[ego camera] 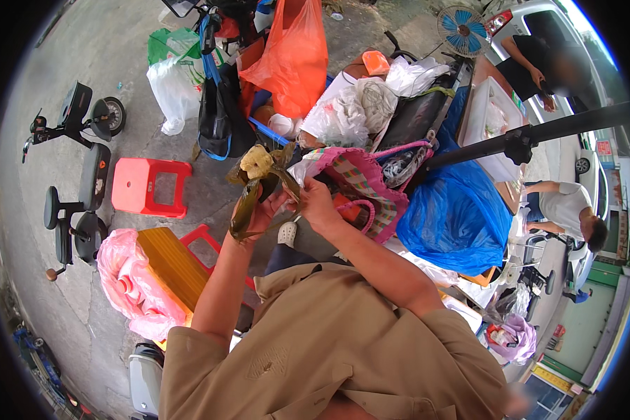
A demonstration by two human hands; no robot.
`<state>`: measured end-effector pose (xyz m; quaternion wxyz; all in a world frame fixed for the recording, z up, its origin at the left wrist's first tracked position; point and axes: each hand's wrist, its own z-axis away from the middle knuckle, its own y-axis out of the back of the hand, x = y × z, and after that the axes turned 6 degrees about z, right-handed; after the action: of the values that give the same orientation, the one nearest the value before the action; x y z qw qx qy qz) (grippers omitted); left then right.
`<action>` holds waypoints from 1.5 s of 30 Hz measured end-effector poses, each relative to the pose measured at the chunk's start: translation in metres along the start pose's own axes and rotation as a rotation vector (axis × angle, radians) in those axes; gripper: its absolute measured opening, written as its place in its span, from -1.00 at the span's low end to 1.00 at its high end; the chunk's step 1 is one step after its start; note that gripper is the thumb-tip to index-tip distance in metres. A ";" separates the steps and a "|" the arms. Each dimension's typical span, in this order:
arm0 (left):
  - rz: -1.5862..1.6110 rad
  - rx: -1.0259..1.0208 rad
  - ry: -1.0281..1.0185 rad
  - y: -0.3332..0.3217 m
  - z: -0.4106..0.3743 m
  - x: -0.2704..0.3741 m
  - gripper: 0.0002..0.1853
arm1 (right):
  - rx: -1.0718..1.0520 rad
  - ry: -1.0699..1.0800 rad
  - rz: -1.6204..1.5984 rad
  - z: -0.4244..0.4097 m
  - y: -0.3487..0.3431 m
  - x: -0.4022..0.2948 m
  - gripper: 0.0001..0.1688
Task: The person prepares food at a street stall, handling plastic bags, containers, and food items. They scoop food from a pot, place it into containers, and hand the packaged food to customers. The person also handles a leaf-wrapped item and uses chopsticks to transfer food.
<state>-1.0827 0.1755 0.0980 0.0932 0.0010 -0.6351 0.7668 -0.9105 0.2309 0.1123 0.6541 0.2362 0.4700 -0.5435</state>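
My left hand (262, 210) holds a partly unwrapped, yellowish sticky rice dumpling (257, 161), its dark green leaf wrapping (245, 212) hanging open over the palm and wrist. Right beside it, my right hand (317, 203) has its fingertips pinched on thin white plastic (299, 171). A strip of leaf passes close to those fingertips; whether they grip it too is hard to tell. Just right of the hands a pink-trimmed plaid woven bag (365, 184) gapes open.
A red plastic stool (136, 186) stands at left, near a wooden box (173, 257) and pink plastic bag (131, 289). Ahead hangs an orange plastic bag (294, 63). A black pole (556, 126) crosses at right above blue plastic sheeting (457, 210). Two people stand on the right.
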 end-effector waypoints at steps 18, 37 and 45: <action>-0.047 -0.126 -0.062 0.050 -0.029 0.022 -0.42 | -0.435 -0.103 -1.289 0.107 0.112 -0.056 -0.85; -0.807 -0.099 0.034 -0.077 -0.020 -0.009 -0.23 | -0.276 0.614 0.541 0.112 0.144 -0.128 -0.03; -0.844 -0.104 0.087 -0.077 -0.015 0.016 -0.18 | -0.082 0.701 1.147 0.119 0.047 -0.237 0.06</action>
<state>-1.0859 0.2058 0.1725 0.4256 0.2237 -0.6122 0.6278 -0.8163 0.2636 0.3627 0.6563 0.5859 0.4751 0.0173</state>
